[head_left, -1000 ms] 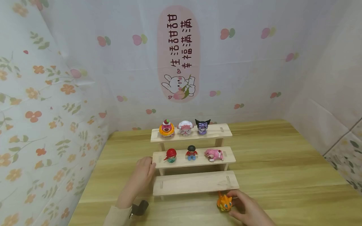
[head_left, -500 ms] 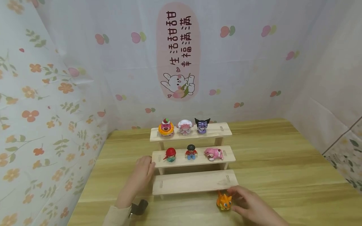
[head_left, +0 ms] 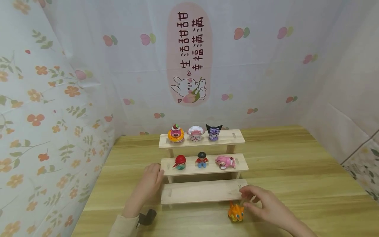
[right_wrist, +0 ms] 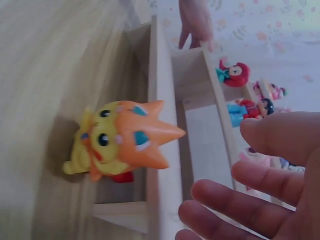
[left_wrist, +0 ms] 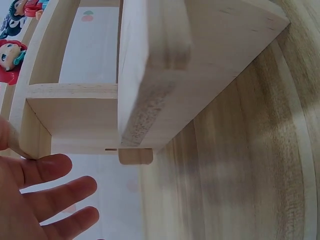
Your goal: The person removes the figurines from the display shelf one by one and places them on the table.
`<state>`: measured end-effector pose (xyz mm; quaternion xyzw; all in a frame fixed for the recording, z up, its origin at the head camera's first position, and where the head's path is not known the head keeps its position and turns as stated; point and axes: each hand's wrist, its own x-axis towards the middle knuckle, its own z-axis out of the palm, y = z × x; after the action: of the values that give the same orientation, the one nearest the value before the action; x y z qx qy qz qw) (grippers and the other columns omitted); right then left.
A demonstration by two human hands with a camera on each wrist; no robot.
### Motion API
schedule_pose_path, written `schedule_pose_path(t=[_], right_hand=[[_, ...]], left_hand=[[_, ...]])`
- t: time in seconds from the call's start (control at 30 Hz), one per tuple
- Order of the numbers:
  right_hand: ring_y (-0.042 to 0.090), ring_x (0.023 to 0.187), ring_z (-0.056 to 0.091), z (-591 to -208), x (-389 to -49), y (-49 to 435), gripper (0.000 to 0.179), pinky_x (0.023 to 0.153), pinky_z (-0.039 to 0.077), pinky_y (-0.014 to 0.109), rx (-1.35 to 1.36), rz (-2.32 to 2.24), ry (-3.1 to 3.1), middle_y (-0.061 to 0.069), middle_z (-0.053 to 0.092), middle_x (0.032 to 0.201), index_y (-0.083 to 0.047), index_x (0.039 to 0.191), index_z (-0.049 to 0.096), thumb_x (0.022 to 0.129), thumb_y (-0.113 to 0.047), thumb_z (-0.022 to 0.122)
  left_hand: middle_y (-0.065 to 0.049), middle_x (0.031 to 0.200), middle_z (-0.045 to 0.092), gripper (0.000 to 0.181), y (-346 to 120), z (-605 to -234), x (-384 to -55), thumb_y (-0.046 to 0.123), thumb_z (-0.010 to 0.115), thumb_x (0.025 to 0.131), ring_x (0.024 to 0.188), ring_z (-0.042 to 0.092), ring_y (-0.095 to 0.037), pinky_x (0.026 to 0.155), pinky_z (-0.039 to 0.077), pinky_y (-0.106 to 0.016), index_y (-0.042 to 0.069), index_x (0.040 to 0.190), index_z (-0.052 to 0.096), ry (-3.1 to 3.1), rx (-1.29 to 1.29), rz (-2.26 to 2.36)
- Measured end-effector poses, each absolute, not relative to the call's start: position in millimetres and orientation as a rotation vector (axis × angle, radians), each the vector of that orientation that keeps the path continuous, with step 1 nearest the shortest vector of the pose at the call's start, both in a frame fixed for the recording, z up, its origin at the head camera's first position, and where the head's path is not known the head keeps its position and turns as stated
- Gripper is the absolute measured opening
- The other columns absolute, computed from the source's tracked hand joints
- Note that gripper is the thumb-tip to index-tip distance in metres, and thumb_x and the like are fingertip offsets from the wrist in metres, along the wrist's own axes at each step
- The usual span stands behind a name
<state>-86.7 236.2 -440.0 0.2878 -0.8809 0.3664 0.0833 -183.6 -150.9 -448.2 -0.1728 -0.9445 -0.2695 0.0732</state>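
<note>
A three-tier wooden display stand (head_left: 204, 192) stands on the table. My left hand (head_left: 151, 181) holds the left end of its middle tier, thumb on one side of the board and fingertips on the other in the left wrist view. In front of the lowest tier, near its right end, an orange and yellow toy figure (head_left: 236, 212) with spiky orange hair (right_wrist: 145, 132) stands on the tabletop. My right hand (head_left: 262, 204) is just right of the figure, fingers apart and holding nothing, its fingertips overlapping the lowest tier's right end in the head view.
The middle tier carries a red-haired figure (head_left: 180, 162), a black-capped figure (head_left: 202, 160) and a lying pink bear (head_left: 225, 162). On the top tier sit a bear in an orange ring (head_left: 176, 134), a white-capped figure (head_left: 195, 134) and a black-and-purple figure (head_left: 214, 132). Printed cloth (head_left: 133, 72) hangs behind.
My right hand has drawn off the orange figure, up and to the right, and its fingers have spread. The figure stays in place. My left hand keeps its hold on the stand.
</note>
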Motion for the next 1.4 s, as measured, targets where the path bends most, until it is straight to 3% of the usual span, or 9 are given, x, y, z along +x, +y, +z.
schedule_pose_path(t=[0.3,0.6,0.8,1.17,1.4], right_hand=[[-0.003,0.075,0.053,-415.2,-101.8,230.5,0.029,0.062,0.048,0.022,0.770,0.969,-2.598,-0.006,0.066,0.088,-0.011,0.104,0.065,0.078,-0.002,0.074],[-0.004,0.077,0.051,-390.2,-118.3,227.5,0.022,0.065,0.047,0.023,0.688,0.904,-2.684,-0.019,0.062,0.088,-0.018,0.104,0.064,0.084,-0.016,0.073],[-0.002,0.076,0.052,-378.3,-136.0,227.2,0.026,0.064,0.048,0.024,0.749,0.870,-2.617,-0.007,0.066,0.091,-0.010,0.105,0.065,0.081,-0.011,0.075],[0.002,0.075,0.054,-366.3,-176.1,219.8,0.019,0.064,0.048,0.025,0.689,0.846,-2.630,-0.007,0.064,0.086,-0.009,0.103,0.064,0.085,-0.011,0.071],[0.011,0.075,0.058,-349.5,-206.2,213.2,0.021,0.064,0.048,0.023,0.636,0.869,-2.591,0.000,0.066,0.084,-0.003,0.106,0.063,0.088,-0.011,0.069]], left_hand=[[-0.017,0.112,0.057,0.017,-151.0,-446.2,-184.8,0.015,0.045,0.101,0.110,0.049,-0.036,0.097,0.041,-0.047,0.001,0.097,0.054,-2.824,-0.522,-0.792],[-0.015,0.108,0.057,0.017,-149.9,-442.2,-184.9,0.015,0.045,0.100,0.107,0.050,-0.034,0.094,0.042,-0.046,0.001,0.099,0.054,-2.812,-0.524,-0.790],[-0.014,0.106,0.056,0.014,-150.4,-443.6,-184.9,0.014,0.047,0.099,0.103,0.050,-0.032,0.091,0.043,-0.045,0.001,0.097,0.053,-2.814,-0.524,-0.781],[-0.012,0.105,0.055,0.014,-150.7,-448.0,-177.7,0.015,0.046,0.100,0.103,0.050,-0.030,0.091,0.044,-0.045,0.004,0.095,0.053,-2.830,-0.515,-0.783],[-0.013,0.107,0.056,0.016,-149.6,-448.4,-179.6,0.016,0.045,0.101,0.104,0.051,-0.032,0.092,0.043,-0.046,0.002,0.098,0.054,-2.818,-0.501,-0.786]])
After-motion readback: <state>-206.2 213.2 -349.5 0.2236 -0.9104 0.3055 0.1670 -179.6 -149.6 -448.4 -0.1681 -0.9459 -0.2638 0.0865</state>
